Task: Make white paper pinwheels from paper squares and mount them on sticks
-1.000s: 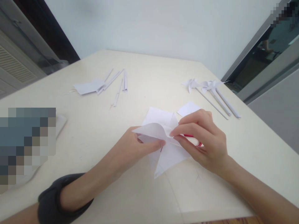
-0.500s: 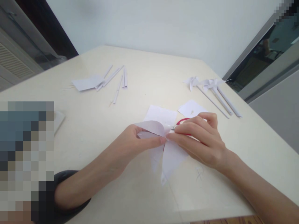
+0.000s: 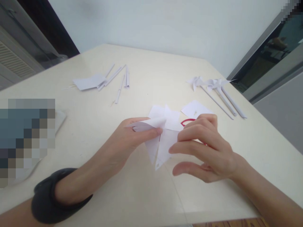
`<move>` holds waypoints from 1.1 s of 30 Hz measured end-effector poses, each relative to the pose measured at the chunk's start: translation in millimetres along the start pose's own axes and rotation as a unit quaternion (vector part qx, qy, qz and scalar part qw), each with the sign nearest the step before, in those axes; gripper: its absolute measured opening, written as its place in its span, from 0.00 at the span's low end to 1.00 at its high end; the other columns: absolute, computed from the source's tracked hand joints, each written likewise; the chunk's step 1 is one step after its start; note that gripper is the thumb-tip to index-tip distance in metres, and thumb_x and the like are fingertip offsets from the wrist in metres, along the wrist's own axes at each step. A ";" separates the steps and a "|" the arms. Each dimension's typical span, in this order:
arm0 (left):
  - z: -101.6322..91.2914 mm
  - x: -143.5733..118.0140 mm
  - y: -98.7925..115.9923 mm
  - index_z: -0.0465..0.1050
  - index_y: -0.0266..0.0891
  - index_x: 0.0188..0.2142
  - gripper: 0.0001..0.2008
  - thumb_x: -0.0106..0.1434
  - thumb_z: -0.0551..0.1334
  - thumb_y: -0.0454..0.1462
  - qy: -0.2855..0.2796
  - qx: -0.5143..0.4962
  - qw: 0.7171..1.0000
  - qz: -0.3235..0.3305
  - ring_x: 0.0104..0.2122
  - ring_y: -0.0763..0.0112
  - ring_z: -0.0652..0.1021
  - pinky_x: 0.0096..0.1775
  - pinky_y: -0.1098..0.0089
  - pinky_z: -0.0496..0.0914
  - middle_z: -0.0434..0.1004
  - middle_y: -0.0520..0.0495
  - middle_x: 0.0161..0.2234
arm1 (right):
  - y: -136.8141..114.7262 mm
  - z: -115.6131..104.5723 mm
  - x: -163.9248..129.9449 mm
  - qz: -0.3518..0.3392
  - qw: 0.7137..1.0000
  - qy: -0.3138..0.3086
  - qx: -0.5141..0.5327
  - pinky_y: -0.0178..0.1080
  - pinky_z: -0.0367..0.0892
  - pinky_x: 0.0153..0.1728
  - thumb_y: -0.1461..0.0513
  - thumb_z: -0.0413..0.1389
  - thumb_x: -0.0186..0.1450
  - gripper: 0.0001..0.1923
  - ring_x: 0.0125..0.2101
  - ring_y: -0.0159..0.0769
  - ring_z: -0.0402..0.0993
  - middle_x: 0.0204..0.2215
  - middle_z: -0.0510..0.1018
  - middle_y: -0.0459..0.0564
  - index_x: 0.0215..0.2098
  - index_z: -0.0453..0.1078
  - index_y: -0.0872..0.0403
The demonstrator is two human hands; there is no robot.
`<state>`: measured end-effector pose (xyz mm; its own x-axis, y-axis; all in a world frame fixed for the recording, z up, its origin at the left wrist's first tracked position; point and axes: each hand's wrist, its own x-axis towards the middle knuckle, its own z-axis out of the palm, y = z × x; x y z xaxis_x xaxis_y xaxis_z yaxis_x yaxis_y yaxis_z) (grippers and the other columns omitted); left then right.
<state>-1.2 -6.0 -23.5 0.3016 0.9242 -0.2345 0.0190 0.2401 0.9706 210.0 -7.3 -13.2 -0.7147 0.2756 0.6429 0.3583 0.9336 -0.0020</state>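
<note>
My left hand pinches a white cut paper square at its middle, holding a folded-in flap under thumb and fingers. The paper's other points hang down toward the table. My right hand hovers just right of the paper with fingers spread and curved, touching nothing that I can see. Red-handled scissors lie on the table behind my right hand, mostly hidden by it and the paper.
A cream table carries finished white paper pinwheels on sticks at the far right, rolled paper sticks and a paper sheet at the far left, and a small paper square near the scissors. A blurred object lies at the left edge.
My right hand has let go of the paper's centre and drawn back to the right with fingers open. My left hand keeps the pinch and has lifted the paper slightly.
</note>
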 end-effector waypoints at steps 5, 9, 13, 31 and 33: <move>-0.4 1.5 -4.4 0.72 0.40 0.30 0.01 0.56 0.62 0.33 0.024 0.010 0.999 0.019 0.30 0.72 0.68 0.30 0.75 0.64 0.69 0.53 0.29 | -12.6 11.7 1.5 0.000 0.999 -0.033 -0.016 0.43 0.55 0.39 0.62 0.55 0.65 0.05 0.32 0.31 0.66 0.27 0.74 0.43 0.31 0.68 0.53; 1.4 1.4 -5.2 0.71 0.40 0.27 0.04 0.56 0.65 0.37 0.051 0.025 0.998 0.029 0.27 0.74 0.67 0.27 0.76 0.62 0.67 0.54 0.25 | -16.1 15.3 3.0 0.054 0.999 -0.006 -0.004 0.42 0.55 0.37 0.65 0.54 0.65 0.06 0.29 0.30 0.64 0.27 0.74 0.43 0.30 0.69 0.54; 3.3 -0.8 -4.3 0.73 0.41 0.27 0.03 0.56 0.65 0.36 0.047 0.023 0.998 0.035 0.27 0.74 0.70 0.27 0.77 0.63 0.71 0.56 0.25 | -16.4 12.7 4.2 0.125 0.992 0.003 0.034 0.42 0.56 0.38 0.66 0.56 0.63 0.03 0.30 0.30 0.66 0.28 0.73 0.44 0.30 0.69 0.55; 6.8 -4.0 -2.6 0.76 0.43 0.27 0.06 0.57 0.65 0.41 0.045 0.124 0.988 0.074 0.28 0.73 0.72 0.29 0.78 0.63 0.75 0.56 0.25 | -15.5 12.7 8.7 0.401 0.899 0.011 0.174 0.38 0.57 0.35 0.65 0.58 0.61 0.05 0.31 0.29 0.66 0.27 0.71 0.41 0.27 0.69 0.53; 5.6 -3.3 -4.0 0.76 0.43 0.28 0.06 0.56 0.65 0.42 0.041 0.123 0.990 0.059 0.28 0.73 0.73 0.29 0.77 0.64 0.75 0.55 0.26 | -15.0 13.1 9.0 0.408 0.894 0.013 0.185 0.38 0.57 0.34 0.64 0.58 0.61 0.05 0.31 0.29 0.65 0.27 0.70 0.41 0.27 0.69 0.53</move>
<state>3.0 -11.7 -26.3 0.2369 0.9651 -0.1119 0.2218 0.0584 0.9734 190.3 -15.8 -17.4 -0.2908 0.8983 0.3294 0.5280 0.4378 -0.7277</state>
